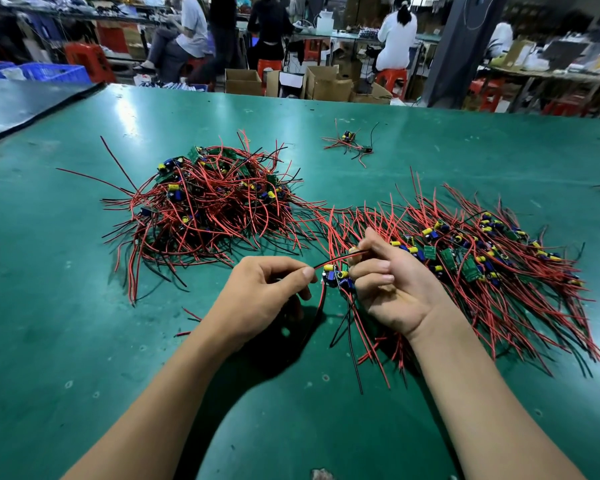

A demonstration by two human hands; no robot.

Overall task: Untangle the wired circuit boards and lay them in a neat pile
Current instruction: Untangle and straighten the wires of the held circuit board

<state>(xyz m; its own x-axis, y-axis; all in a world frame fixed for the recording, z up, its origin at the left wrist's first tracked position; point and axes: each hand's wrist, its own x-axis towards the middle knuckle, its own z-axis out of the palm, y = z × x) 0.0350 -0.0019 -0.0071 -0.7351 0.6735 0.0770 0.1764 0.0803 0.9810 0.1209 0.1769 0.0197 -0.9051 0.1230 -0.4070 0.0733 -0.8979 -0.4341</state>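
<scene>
A tangled heap of circuit boards with red and black wires lies at the left of the green table. To the right spreads a flatter, combed-out pile of boards, wires fanned toward me. Between them, just above the table, is one small board with yellow and blue parts. My right hand, palm up, holds this board with curled fingers. My left hand pinches one of its red and black wires between thumb and forefinger. More of its wires hang down to the table.
Two stray wired boards lie farther back in the middle. A dark mat covers the far left corner. Beyond the table's far edge are cardboard boxes, red stools and seated people at other benches.
</scene>
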